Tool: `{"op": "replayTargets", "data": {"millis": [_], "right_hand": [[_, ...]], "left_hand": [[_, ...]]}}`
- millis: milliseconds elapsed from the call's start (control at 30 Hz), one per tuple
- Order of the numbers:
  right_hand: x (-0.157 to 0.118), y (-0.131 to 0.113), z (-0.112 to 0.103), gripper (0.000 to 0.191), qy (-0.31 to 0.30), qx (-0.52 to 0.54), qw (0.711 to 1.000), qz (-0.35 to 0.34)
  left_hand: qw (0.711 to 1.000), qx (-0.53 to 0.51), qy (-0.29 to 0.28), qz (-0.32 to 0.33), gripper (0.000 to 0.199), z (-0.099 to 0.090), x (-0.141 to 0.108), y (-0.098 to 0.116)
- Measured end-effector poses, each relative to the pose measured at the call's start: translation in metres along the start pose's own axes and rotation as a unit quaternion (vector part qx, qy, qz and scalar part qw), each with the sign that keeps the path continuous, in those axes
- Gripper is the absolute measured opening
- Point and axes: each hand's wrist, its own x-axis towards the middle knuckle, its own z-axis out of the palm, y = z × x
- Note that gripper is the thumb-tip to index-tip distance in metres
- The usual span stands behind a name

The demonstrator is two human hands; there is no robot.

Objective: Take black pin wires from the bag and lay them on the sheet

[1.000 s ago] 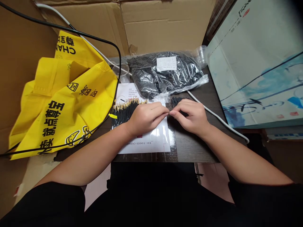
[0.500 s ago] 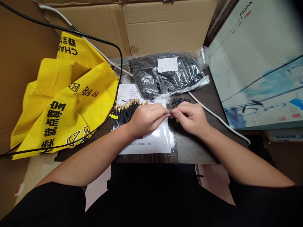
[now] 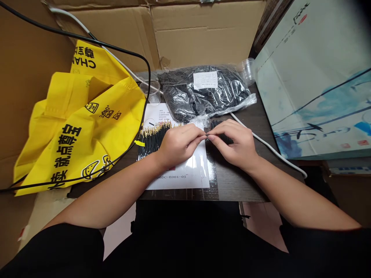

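My left hand [image 3: 180,143] is closed in a pinch over the white printed sheet [image 3: 188,175]. Its fingertips meet those of my right hand [image 3: 236,143], also pinched, and whatever is between them is too small and dark to make out. Beside my left hand lies a bundle of black wires [image 3: 152,139] with gold-coloured ends and a yellow tag [image 3: 139,143]. Behind my right hand, partly covered by it, is a small group of short black pieces [image 3: 216,123]. A clear plastic bag full of black parts [image 3: 208,92] with a white label lies further back.
A yellow bag [image 3: 95,112] and a black cable [image 3: 116,47] are at the left. A white cable [image 3: 269,148] crosses the dark table [image 3: 240,185]. Clear plastic cups [image 3: 248,72] stand behind. Cardboard [image 3: 203,34] and a pale blue painted box [image 3: 315,88] border the table.
My right hand has shifted slightly left and up, its fingers more arched and covering more of the short black pieces. The fingertips of both hands meet a little further left and higher.
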Motion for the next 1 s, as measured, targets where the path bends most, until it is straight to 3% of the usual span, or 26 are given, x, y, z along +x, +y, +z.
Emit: {"op": "replayTargets", "data": {"millis": [500, 800, 1000], "right_hand": [[0.0015, -0.0020, -0.0040, 0.011, -0.062, 0.070, 0.993, 0.068], [0.0029, -0.0007, -0.0066, 0.012, -0.082, 0.076, 0.991, 0.076], [0.0020, 0.0002, -0.0066, 0.009, -0.040, 0.057, 0.997, 0.042]], "left_hand": [[0.995, 0.074, -0.003, 0.065, 0.013, -0.0012, 0.0002, 0.0004], [1.000, -0.007, -0.023, 0.012, 0.011, -0.0029, 0.0034, 0.0045], [0.997, -0.056, 0.015, -0.050, 0.011, -0.0037, 0.0043, 0.0046]]}}
